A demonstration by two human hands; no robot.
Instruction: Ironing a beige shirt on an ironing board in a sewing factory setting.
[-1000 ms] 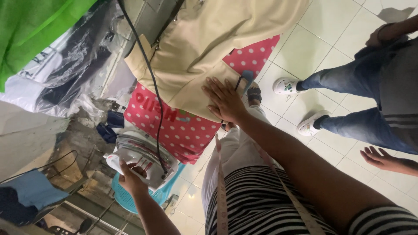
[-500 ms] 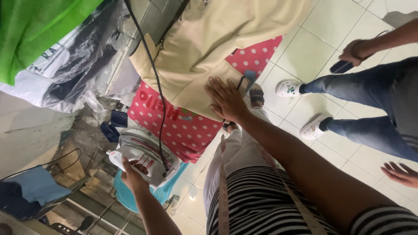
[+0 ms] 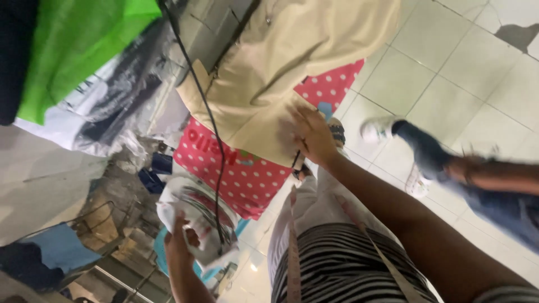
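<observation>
A beige garment (image 3: 281, 73) lies over a board with a red cover dotted white (image 3: 252, 179). My right hand (image 3: 311, 137) rests flat on the garment's near edge, fingers spread, not gripping anything. My left hand (image 3: 179, 244) is closed on a white and grey iron (image 3: 196, 216) with red markings, which sits low at the board's end. A black cord (image 3: 210, 129) runs from the iron up across the garment. My striped top (image 3: 337, 264) and a measuring tape (image 3: 292, 247) fill the bottom of the view.
Another person in blue jeans (image 3: 443, 163) and white shoes (image 3: 376, 129) crosses the pale tiled floor (image 3: 449, 67) on the right. A green cloth (image 3: 78, 45), plastic-wrapped bundles (image 3: 118, 101) and a blue stool (image 3: 50, 252) crowd the left side.
The other person has stepped left, closer to the board. My right hand has stayed on the garment's edge and my left hand has stayed on the iron.
</observation>
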